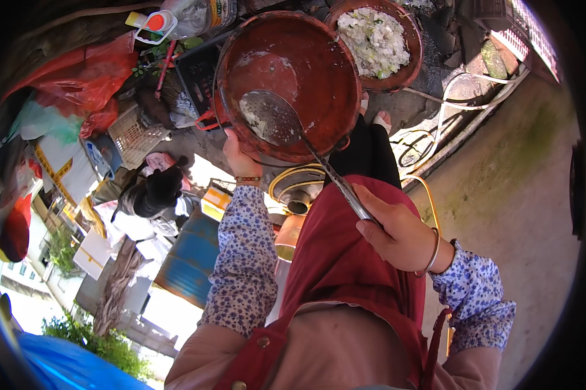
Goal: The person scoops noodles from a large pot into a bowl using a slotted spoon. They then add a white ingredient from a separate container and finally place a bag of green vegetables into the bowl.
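Note:
My left hand grips the lower left side of a large reddish-brown basin, which is tipped so its inside faces me. White residue clings to its inner wall. The long handle of a metal skimmer is in my right hand. The skimmer's perforated bowl lies over the basin's lower left, with some pale, lumpy food beside and partly beneath it. Beyond the basin's right side stands a second reddish-brown bowl. It holds a heap of whitish mash with green bits.
A black plastic crate sits left of the basin. Past it lie a red plastic bag and a beige basket. A dark cat and a blue metal drum are farther left. Hoses loop along the right.

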Motion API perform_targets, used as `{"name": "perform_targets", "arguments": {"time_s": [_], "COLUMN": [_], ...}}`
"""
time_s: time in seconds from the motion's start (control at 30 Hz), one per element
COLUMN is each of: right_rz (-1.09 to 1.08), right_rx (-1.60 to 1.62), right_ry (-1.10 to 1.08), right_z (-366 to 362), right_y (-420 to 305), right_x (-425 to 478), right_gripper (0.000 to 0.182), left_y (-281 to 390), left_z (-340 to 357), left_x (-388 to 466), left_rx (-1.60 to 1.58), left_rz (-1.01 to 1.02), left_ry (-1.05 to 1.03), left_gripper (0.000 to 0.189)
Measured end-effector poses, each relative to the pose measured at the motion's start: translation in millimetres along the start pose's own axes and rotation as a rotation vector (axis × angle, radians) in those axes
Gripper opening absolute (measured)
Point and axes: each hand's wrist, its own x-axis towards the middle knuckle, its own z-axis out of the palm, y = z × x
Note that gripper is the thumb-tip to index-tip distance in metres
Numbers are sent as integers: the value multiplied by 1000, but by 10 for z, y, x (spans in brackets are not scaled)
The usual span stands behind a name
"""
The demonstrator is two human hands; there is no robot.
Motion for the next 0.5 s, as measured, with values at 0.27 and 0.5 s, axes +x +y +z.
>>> {"name": "perform_targets", "arguments": {"time_s": [0.27, 0.5], "right_rz": [166, 66], "right_rx": [257, -367], "right_ry": [271, 783], "right_z": [-373, -267], "right_y": [209, 1822], "right_x": [-466, 295], "right_gripper": [55, 64], "left_y": [161, 382], "left_z": [41, -152], "left_x": [-59, -179], "left_rx": [99, 76], "left_rz": [42, 25], "left_ry": [195, 253], "left_gripper": [44, 43]}}
